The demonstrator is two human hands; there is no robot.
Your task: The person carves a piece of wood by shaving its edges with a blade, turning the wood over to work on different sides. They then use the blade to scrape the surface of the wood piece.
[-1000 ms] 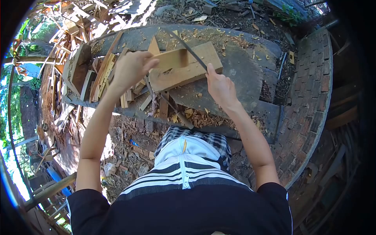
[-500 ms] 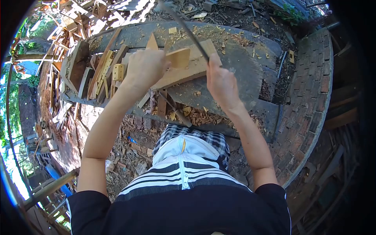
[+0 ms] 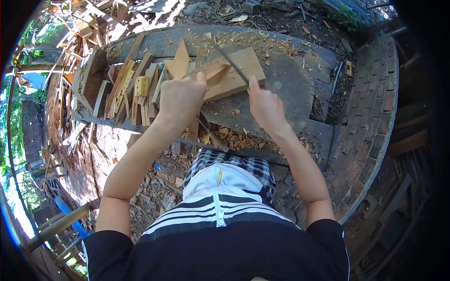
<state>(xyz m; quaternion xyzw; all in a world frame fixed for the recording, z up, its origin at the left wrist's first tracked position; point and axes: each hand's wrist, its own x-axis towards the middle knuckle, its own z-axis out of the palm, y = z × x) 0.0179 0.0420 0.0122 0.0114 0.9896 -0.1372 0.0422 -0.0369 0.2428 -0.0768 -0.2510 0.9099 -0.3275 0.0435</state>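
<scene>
My left hand (image 3: pixel 182 100) is closed around one end of a light wooden piece (image 3: pixel 216 72), whose far end lies over a thick wooden block (image 3: pixel 241 79). My right hand (image 3: pixel 266 104) grips the handle of a long knife (image 3: pixel 233 64), its dark narrow blade seen nearly edge-on. The blade slants up and left across the far end of the wooden piece; whether it touches cannot be made out. Beyond my left hand is a pointed wooden piece (image 3: pixel 180 61). A thin tool with a wooden handle (image 3: pixel 219 142) lies near the bench's front edge.
Several wooden strips (image 3: pixel 126 86) and a yellowish block with holes (image 3: pixel 141 86) lie on the left of the dark bench (image 3: pixel 290 93). Wood chips (image 3: pixel 239 138) gather at its front. A curved brick wall (image 3: pixel 363 107) stands right, and scrap wood (image 3: pixel 89 28) is piled at back left.
The knife has swung down from a raised position to the wooden piece. My left hand has shifted slightly right and down, and the wooden piece has turned in it.
</scene>
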